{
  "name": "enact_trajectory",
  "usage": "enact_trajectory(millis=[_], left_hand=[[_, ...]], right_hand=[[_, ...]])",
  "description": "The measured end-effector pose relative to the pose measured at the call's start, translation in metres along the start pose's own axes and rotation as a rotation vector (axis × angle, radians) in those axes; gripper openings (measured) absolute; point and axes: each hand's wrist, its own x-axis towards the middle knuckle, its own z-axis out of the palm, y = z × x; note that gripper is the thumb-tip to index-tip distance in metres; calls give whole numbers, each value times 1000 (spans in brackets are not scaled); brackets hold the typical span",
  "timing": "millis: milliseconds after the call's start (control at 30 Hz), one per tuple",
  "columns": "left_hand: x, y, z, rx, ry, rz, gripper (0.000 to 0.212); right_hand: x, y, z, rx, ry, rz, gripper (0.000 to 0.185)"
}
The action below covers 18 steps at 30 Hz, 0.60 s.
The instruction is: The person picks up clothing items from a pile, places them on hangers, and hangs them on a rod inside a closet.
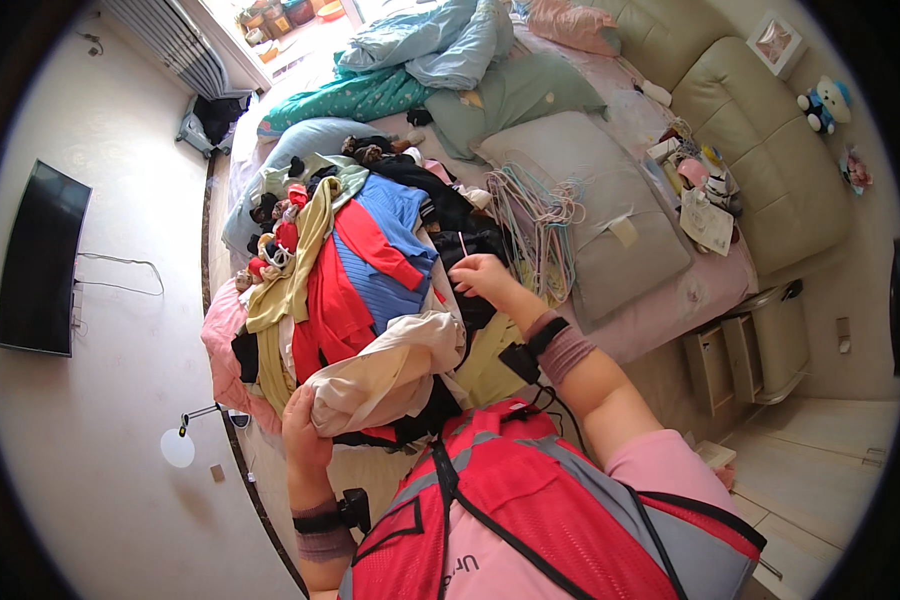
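My left hand (305, 427) grips the edge of a cream cloth garment (390, 367), which is bunched and partly lifted over the clothes pile. My right hand (489, 281) is raised over black clothing (471, 304), its thumb and fingertips brought together. A thin pale pink strip (463, 242), perhaps part of a hanger, shows just beyond those fingers; I cannot tell whether they hold it. Under and beyond the cream garment lie a red garment (330, 315), a blue ribbed knit (379, 289) and a mustard garment (315, 247). A tangle of pastel clothes hangers (536, 225) lies right of my right hand.
The bed carries a grey cushion (607, 180), a green pillow (525, 97) and a light-blue quilt (435, 37). Small items fill a box (664, 150) by the padded headboard (765, 150). A nightstand (776, 345) has drawers pulled out. A television (43, 259) hangs at left.
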Motion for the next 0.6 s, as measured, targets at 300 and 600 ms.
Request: enact_trajectory(millis=[300,600], left_hand=[[-2,-12,10,44,135,-11,27],[-26,-23,-1,104,265,-29,30]], right_hand=[[77,158,-154,-563,507,208,26],[94,174,-145,-339,378,301,59]])
